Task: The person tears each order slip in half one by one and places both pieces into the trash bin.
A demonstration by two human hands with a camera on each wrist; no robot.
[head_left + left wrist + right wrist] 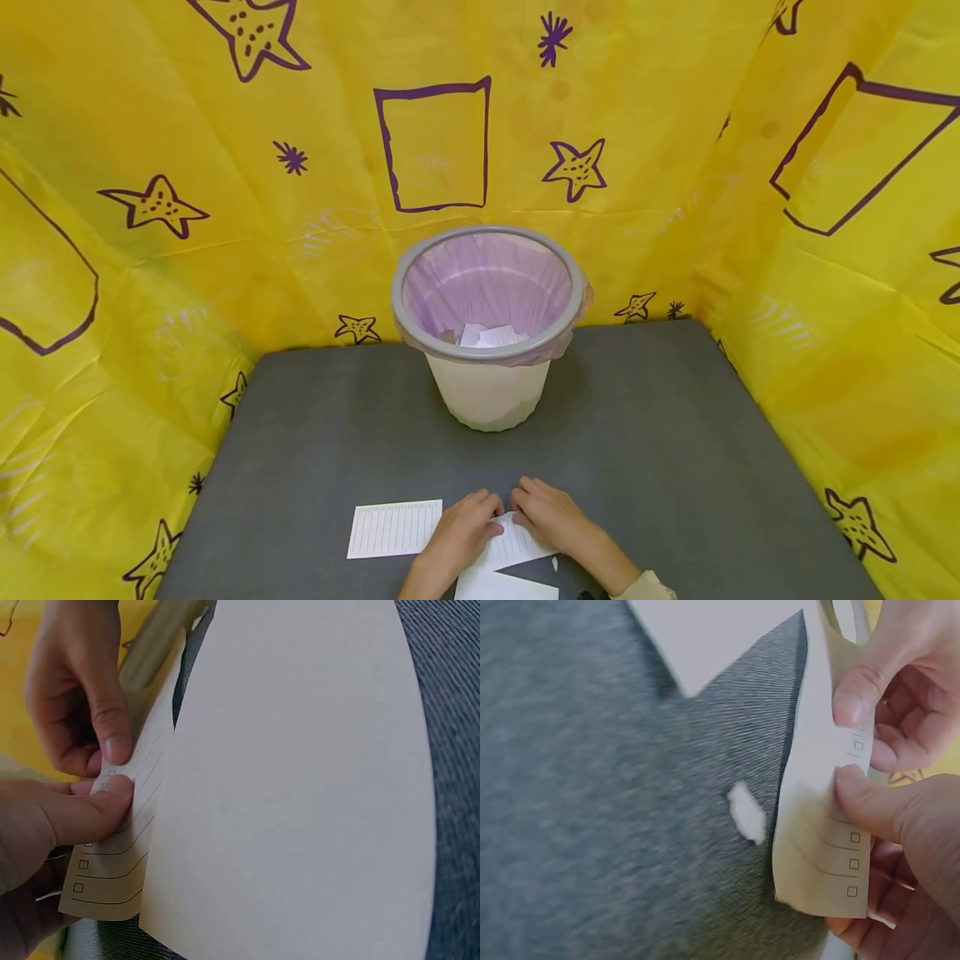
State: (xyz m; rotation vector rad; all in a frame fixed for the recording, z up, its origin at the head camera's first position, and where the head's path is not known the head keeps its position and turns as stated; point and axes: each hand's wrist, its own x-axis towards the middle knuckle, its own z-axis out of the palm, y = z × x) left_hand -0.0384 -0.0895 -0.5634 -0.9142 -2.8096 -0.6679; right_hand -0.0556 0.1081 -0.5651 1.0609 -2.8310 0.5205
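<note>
Both hands pinch one lined checklist sheet [516, 543] by its far edge, thumbs on top and close together. In the head view the left hand [461, 529] is on its left side and the right hand [551, 512] on its right. The left wrist view shows the left thumb pressing beside a row of small checkboxes, with the right thumb just beyond. The sheet's free part bends slightly in the right wrist view. Nearer the body lies a blank white sheet [300, 780], partly overlapped by the held one in the head view.
Left of the hands lies another lined sheet [396, 529]. A small torn paper scrap [748, 814] is on the dark grey table [660, 450]. Beyond the hands stands a bin [487, 387] with a purple liner and paper pieces [495, 336] inside. Yellow patterned cloth [330, 242] surrounds the table.
</note>
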